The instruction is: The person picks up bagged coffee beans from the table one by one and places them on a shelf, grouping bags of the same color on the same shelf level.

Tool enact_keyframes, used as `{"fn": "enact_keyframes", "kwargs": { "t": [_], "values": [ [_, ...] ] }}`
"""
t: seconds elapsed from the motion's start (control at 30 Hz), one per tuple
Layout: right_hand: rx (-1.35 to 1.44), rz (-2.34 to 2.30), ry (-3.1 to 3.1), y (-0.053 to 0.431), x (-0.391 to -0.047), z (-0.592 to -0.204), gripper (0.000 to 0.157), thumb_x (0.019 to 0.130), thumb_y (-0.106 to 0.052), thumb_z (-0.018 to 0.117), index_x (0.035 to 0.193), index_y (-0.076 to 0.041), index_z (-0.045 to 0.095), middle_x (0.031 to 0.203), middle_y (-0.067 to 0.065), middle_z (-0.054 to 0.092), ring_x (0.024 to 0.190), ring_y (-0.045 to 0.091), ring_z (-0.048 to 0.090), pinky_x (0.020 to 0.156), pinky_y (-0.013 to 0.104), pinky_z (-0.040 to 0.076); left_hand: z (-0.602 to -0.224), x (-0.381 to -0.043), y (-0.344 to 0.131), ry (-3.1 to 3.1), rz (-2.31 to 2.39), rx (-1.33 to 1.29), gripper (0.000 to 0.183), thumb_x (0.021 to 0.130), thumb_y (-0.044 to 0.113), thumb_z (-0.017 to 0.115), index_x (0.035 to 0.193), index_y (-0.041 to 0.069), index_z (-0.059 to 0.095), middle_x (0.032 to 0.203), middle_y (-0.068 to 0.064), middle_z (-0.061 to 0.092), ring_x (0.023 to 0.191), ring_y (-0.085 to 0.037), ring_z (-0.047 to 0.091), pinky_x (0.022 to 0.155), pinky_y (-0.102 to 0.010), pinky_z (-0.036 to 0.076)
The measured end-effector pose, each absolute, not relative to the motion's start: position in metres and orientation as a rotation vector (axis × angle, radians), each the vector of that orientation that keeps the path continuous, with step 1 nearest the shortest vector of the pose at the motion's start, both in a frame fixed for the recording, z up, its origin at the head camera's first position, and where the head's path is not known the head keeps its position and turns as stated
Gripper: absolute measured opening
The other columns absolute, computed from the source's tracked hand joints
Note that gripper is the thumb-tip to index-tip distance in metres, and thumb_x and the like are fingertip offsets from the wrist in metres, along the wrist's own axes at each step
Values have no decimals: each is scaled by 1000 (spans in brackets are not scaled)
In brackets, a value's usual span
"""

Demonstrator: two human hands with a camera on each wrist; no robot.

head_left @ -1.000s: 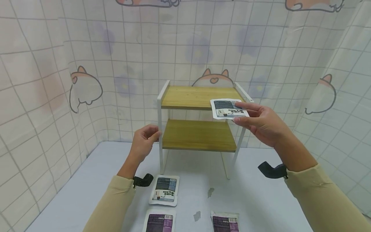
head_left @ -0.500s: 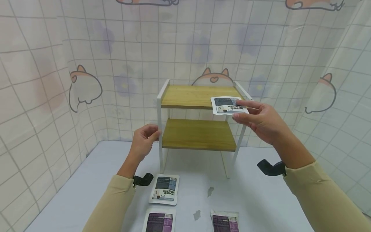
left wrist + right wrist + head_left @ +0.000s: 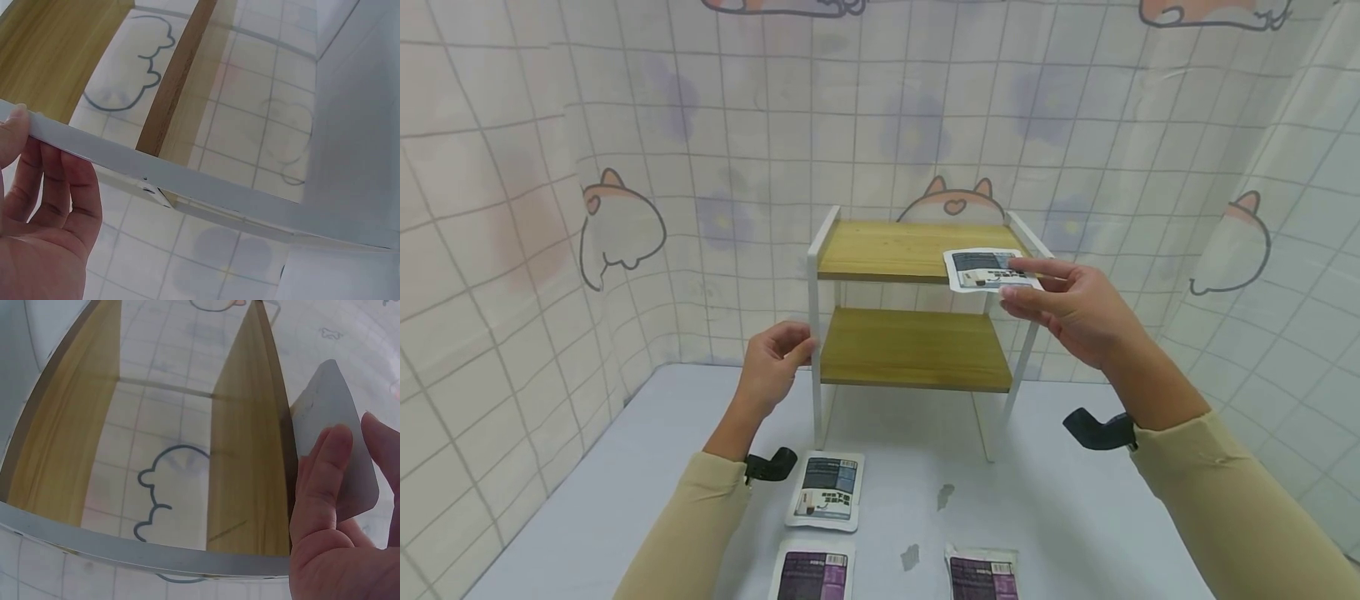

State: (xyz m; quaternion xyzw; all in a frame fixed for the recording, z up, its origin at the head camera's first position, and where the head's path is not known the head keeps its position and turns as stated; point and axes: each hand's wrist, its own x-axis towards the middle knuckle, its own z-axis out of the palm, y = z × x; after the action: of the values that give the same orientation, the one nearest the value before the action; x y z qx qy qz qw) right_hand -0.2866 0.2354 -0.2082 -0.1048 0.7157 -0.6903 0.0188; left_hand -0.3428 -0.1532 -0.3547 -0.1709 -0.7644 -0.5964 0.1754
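Note:
A small two-tier shelf (image 3: pixel 910 243) with wooden boards and a white metal frame stands on the table. My left hand (image 3: pixel 772 367) grips its left front post (image 3: pixel 112 152), thumb on one side and fingers on the other. My right hand (image 3: pixel 1078 312) pinches a flat white packet (image 3: pixel 977 271) with a dark blue printed label by its right edge. That packet is held nearly level at the front right of the top board. In the right wrist view the packet (image 3: pixel 350 481) shows its plain side, close to the board's edge; whether it touches cannot be told.
On the white table (image 3: pixel 700 417) lies another blue-labelled packet (image 3: pixel 826 492) near the shelf's left foot. Two purple-labelled packets, one at the left (image 3: pixel 811 575) and one at the right (image 3: pixel 983 575), lie at the front, cut off by the frame. A patterned curtain (image 3: pixel 760 125) hangs behind.
My right hand has raised the packet slightly and tipped it flatter, its far edge now overlapping the top board in view. The left hand stays on the post.

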Motion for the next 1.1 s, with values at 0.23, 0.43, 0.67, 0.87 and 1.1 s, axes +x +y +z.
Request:
{"fn": "enact_keyframes", "kwargs": {
  "t": [0.23,0.43,0.67,0.87,1.1],
  "values": [
    [-315,-2154,2237,235,-288,-208,74,85,-20,85,150,-8,51,135,5,52,102,14,70,88,19,59,-355,-344,-153,-2156,-1690,-503,26,99,14,69,117,-3,68,110,-20,70,91,-14,68,80,-19,59],
    [-305,-2104,2329,231,-290,-209,72,85,-25,84,148,-8,54,136,8,53,100,15,71,87,21,59,-355,-343,-154,-2166,-1683,-491,23,99,17,69,117,2,70,111,-19,71,94,-18,69,81,-19,59],
    [-286,-2058,2419,229,-294,-208,67,87,-29,82,146,-8,56,143,11,51,100,14,71,89,22,59,-354,-342,-156,-2166,-1695,-495,23,99,16,68,118,2,70,112,-21,71,97,-25,69,83,-18,59],
    [-249,-2088,2451,227,-295,-208,63,87,-28,83,141,-6,60,125,5,65,93,13,74,86,22,60,-355,-343,-155,-2171,-1682,-486,22,99,16,69,116,3,70,110,-20,71,93,-19,70,82,-19,59],
    [-238,-2158,2408,226,-294,-207,66,82,-27,86,138,-3,62,118,4,65,86,14,75,81,22,61,-355,-344,-154,-2154,-1677,-511,22,99,15,70,113,-1,70,107,-23,71,92,-23,69,79,-19,59]
  ]
}}
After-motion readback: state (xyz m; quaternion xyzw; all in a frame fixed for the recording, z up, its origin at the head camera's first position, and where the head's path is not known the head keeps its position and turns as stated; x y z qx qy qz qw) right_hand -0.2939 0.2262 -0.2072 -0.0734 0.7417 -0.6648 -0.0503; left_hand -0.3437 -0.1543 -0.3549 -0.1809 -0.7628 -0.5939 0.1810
